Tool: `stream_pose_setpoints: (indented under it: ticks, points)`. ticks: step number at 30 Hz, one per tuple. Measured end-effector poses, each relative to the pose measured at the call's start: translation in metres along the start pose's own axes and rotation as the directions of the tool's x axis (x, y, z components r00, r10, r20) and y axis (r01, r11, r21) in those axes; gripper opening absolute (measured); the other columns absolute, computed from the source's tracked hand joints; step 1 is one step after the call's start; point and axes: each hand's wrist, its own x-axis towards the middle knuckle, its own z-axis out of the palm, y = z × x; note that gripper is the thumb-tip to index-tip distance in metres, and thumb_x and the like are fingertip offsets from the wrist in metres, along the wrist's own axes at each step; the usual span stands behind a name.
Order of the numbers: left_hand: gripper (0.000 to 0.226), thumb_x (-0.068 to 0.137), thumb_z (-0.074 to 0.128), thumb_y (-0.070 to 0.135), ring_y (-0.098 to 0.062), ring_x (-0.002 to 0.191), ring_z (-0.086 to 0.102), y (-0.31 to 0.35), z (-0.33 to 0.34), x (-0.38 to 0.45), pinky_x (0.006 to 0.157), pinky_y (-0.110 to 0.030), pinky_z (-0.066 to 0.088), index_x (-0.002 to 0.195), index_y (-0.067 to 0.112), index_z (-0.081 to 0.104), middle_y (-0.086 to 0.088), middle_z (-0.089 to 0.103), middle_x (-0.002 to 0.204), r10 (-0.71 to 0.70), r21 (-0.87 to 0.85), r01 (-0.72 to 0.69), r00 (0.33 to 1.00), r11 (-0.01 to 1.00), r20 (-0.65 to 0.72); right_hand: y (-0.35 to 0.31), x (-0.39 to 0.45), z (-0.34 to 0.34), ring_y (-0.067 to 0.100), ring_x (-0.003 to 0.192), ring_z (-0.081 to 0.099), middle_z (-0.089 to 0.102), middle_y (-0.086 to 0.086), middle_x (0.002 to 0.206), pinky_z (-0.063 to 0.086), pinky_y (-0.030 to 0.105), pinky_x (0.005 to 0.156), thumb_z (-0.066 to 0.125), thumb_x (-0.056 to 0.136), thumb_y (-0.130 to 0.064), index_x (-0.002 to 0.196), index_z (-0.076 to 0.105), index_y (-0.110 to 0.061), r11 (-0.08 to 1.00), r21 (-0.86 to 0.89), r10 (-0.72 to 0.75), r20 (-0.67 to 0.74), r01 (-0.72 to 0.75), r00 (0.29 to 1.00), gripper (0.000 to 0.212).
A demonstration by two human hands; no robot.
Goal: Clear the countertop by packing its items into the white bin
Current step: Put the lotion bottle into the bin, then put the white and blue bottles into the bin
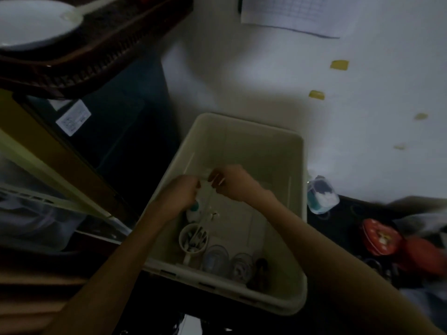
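Note:
The white bin [244,131] stands in the middle of the dim view. Both my hands reach inside it. My left hand [180,193] curls around a white bottle with a teal cap [193,209] near the bin's left wall. My right hand [229,181] pinches a thin pale thing [219,181] just beside it; what that thing is I cannot tell. Along the bin's near wall stand a white cup with utensils [193,238], two clear glass jars [215,258] and a dark item [261,269].
A small clear container with teal and white contents [320,197] sits right of the bin by the white wall. A red round tin [381,236] and crumpled cloth [418,218] lie on the dark counter at the right. A brown tray with a white plate [36,22] hangs at upper left.

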Motion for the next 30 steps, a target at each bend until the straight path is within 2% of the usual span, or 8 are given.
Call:
stream_pose_setpoints:
  ticks: [2, 4, 7, 12, 15, 24, 27, 30]
  points:
    - [0.032, 0.091, 0.060, 0.014, -0.022, 0.102, 0.063, 0.015, -0.007, -0.014, 0.089, -0.035, 0.051, 0.123, 0.016, 0.060, -0.006, 0.067, 0.115, 0.116, -0.082, -0.128, 0.983, 0.988, -0.145, 0.004, -0.041, -0.030, 0.010, 0.079, 0.069, 0.074, -0.003, 0.090, 0.055, 0.025, 0.079, 0.069, 0.079, -0.003, 0.107, 0.069, -0.013, 0.996, 0.084, -0.030, -0.150, 0.043, 0.988, 0.029]
    - [0.023, 0.093, 0.059, 0.018, -0.017, 0.094, 0.066, 0.040, -0.011, -0.035, 0.083, -0.031, 0.053, 0.114, 0.021, 0.065, 0.000, 0.071, 0.104, 0.255, -0.157, -0.320, 0.909, 0.934, -0.330, 0.014, -0.089, -0.057, 0.004, 0.076, 0.068, 0.073, -0.010, 0.085, 0.055, 0.017, 0.074, 0.072, 0.077, -0.003, 0.106, 0.069, -0.017, 0.986, 0.156, -0.012, -0.283, 0.058, 0.959, 0.032]
    - [0.017, 0.091, 0.062, 0.019, -0.006, 0.082, 0.065, 0.089, -0.007, -0.066, 0.076, -0.026, 0.054, 0.107, 0.025, 0.066, 0.009, 0.070, 0.092, 0.410, -0.254, -0.531, 0.818, 0.809, -0.404, 0.046, -0.163, -0.083, 0.006, 0.077, 0.070, 0.074, -0.008, 0.084, 0.055, 0.016, 0.072, 0.074, 0.079, -0.002, 0.105, 0.069, -0.017, 0.956, 0.294, 0.119, -0.431, 0.014, 0.894, 0.030]
    - [0.018, 0.089, 0.064, 0.019, -0.003, 0.081, 0.066, 0.176, 0.030, -0.100, 0.075, -0.032, 0.056, 0.103, 0.032, 0.066, 0.013, 0.069, 0.087, 0.614, -0.380, -0.673, 0.737, 0.635, -0.282, 0.116, -0.273, -0.082, 0.005, 0.076, 0.071, 0.075, -0.008, 0.083, 0.051, 0.014, 0.069, 0.077, 0.079, -0.004, 0.099, 0.070, -0.024, 0.882, 0.443, 0.400, -0.526, -0.160, 0.750, 0.030]
    - [0.018, 0.088, 0.067, 0.018, -0.002, 0.078, 0.065, 0.223, 0.065, -0.110, 0.076, -0.031, 0.056, 0.102, 0.029, 0.067, 0.014, 0.069, 0.084, 0.694, -0.383, -0.709, 0.690, 0.592, -0.204, 0.143, -0.330, -0.066, 0.011, 0.078, 0.073, 0.076, -0.004, 0.083, 0.056, 0.024, 0.073, 0.079, 0.076, -0.001, 0.097, 0.070, -0.025, 0.818, 0.526, 0.527, -0.519, -0.235, 0.673, 0.034]
    - [0.025, 0.081, 0.074, 0.024, 0.001, 0.078, 0.063, 0.340, 0.194, -0.114, 0.079, -0.026, 0.055, 0.104, 0.031, 0.065, 0.014, 0.069, 0.090, 0.765, -0.315, -0.709, 0.636, 0.631, 0.102, 0.209, -0.465, -0.033, 0.006, 0.075, 0.070, 0.073, -0.012, 0.081, 0.058, 0.021, 0.070, 0.084, 0.073, -0.014, 0.095, 0.070, -0.028, 0.698, 0.592, 0.715, -0.552, -0.403, 0.428, 0.030]
    - [0.040, 0.076, 0.079, 0.029, -0.003, 0.081, 0.056, 0.375, 0.241, -0.122, 0.077, -0.021, 0.050, 0.111, 0.028, 0.060, 0.012, 0.062, 0.100, 0.777, -0.304, -0.719, 0.609, 0.625, 0.158, 0.238, -0.507, -0.034, 0.002, 0.081, 0.067, 0.070, -0.016, 0.093, 0.055, 0.018, 0.071, 0.086, 0.071, -0.021, 0.099, 0.066, -0.028, 0.700, 0.563, 0.708, -0.630, -0.440, 0.320, 0.035]
    - [0.054, 0.072, 0.082, 0.033, -0.003, 0.090, 0.052, 0.405, 0.285, -0.136, 0.078, -0.018, 0.047, 0.117, 0.026, 0.054, 0.012, 0.055, 0.109, 0.780, -0.377, -0.696, 0.611, 0.611, 0.134, 0.269, -0.545, -0.035, 0.005, 0.092, 0.062, 0.058, -0.012, 0.108, 0.055, 0.020, 0.074, 0.088, 0.067, -0.031, 0.110, 0.057, -0.030, 0.678, 0.522, 0.708, -0.654, -0.517, 0.267, 0.053]
